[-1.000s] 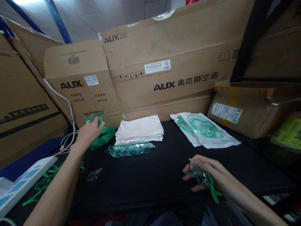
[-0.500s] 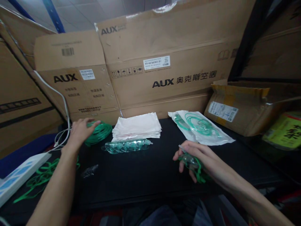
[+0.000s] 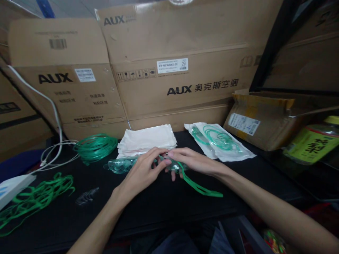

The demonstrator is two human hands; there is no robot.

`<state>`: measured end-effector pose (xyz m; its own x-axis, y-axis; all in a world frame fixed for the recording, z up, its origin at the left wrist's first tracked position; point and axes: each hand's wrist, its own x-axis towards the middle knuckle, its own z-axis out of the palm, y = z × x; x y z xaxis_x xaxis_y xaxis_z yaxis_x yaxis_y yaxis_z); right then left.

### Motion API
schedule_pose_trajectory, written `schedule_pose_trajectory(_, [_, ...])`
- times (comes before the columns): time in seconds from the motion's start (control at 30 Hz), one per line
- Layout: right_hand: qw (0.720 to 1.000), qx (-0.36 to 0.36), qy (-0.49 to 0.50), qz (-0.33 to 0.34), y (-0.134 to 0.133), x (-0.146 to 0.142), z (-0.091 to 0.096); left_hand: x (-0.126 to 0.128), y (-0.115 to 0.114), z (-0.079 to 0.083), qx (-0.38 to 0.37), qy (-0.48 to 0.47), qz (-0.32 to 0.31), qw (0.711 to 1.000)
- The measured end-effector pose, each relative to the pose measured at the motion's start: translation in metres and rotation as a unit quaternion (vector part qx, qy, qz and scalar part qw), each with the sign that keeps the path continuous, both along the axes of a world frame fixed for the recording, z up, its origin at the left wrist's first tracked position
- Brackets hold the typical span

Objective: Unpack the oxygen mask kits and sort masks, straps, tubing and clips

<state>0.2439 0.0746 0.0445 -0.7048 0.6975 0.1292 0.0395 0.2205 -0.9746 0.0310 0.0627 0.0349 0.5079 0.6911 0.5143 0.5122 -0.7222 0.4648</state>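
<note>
Both hands meet at the middle of the black table (image 3: 159, 204). My right hand (image 3: 193, 161) grips a clear mask with a green strap (image 3: 197, 186) that trails across the table toward the right. My left hand (image 3: 144, 171) has its fingertips pinched on the same mask, right beside the right fingers. Just behind the hands lies a row of stacked clear masks (image 3: 120, 165). A stack of white pouches (image 3: 147, 140) sits behind that row.
A coil of green tubing (image 3: 95, 146) lies at the back left, loose green straps (image 3: 34, 197) at the left, a small clear part (image 3: 86, 197) nearby. Sealed bags with green tubing (image 3: 219, 141) lie at the back right. Cardboard boxes (image 3: 172, 63) wall the rear; white cables (image 3: 53, 151) hang left.
My left hand left the green tubing coil and came right to the centre. My right hand carried the mask leftward and forward to meet it. The camera tilted down.
</note>
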Motion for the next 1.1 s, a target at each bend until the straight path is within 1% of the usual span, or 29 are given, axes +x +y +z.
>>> schedule_pose_trajectory(0.07, [1.0,-0.002,-0.004,-0.01,0.001,0.001,-0.007,-0.005,0.004,-0.004,0.035,0.0,-0.002,0.999])
schedule_pose_trajectory(0.13, [1.0,0.001,-0.007,-0.022,0.001,0.0,-0.011,-0.007,0.006,-0.005,0.067,0.001,-0.006,0.998])
schedule_pose_trajectory(0.23, [1.0,0.006,-0.008,-0.02,0.003,0.0,-0.014,-0.006,0.005,-0.005,0.082,0.001,-0.018,0.997])
schedule_pose_trajectory(0.3, [1.0,0.012,-0.003,-0.008,0.003,0.003,-0.013,-0.004,0.004,-0.005,0.062,-0.012,-0.014,0.998])
schedule_pose_trajectory(0.37, [1.0,-0.003,0.006,0.013,0.003,0.007,-0.008,-0.003,0.002,-0.006,0.007,-0.039,-0.004,0.999])
schedule_pose_trajectory(0.47, [0.994,-0.081,0.022,0.065,0.002,0.014,0.0,-0.002,0.0,-0.005,-0.068,-0.087,0.008,0.994])
schedule_pose_trajectory(0.53, [0.986,-0.124,0.035,0.102,0.001,0.018,0.003,-0.002,-0.001,-0.004,-0.076,-0.111,0.018,0.991])
schedule_pose_trajectory(0.57, [0.984,-0.132,0.043,0.115,0.002,0.019,0.004,-0.003,-0.002,-0.003,-0.073,-0.119,0.024,0.99])
schedule_pose_trajectory(0.63, [0.983,-0.125,0.059,0.122,0.003,0.019,0.002,-0.003,-0.002,-0.001,-0.066,-0.126,0.034,0.989])
schedule_pose_trajectory(0.73, [0.987,-0.106,0.065,0.099,0.004,0.015,-0.001,-0.003,-0.003,-0.001,-0.042,-0.109,0.049,0.992])
schedule_pose_trajectory(0.77, [0.989,-0.102,0.064,0.089,0.004,0.014,-0.002,-0.003,-0.003,-0.001,-0.03,-0.108,0.061,0.992])
schedule_pose_trajectory(0.83, [0.991,-0.098,0.068,0.062,0.002,0.011,-0.003,-0.002,-0.007,-0.001,-0.014,-0.137,0.103,0.985])
schedule_pose_trajectory(0.9, [0.992,-0.096,0.084,0.024,-0.003,0.01,-0.003,0.0,-0.015,0.0,-0.023,-0.172,0.145,0.974])
schedule_pose_trajectory(0.93, [0.991,-0.097,0.092,0.005,-0.007,0.011,-0.004,0.002,-0.021,0.0,-0.037,-0.174,0.152,0.972])
schedule_pose_trajectory(1.0, [0.99,-0.099,0.097,-0.027,-0.019,0.012,-0.007,0.006,-0.036,-0.001,-0.07,-0.144,0.14,0.977])
schedule_pose_trajectory(1.1, [0.988,-0.096,0.093,-0.075,-0.042,0.015,-0.02,0.013,-0.058,-0.008,-0.092,-0.109,0.116,0.983])
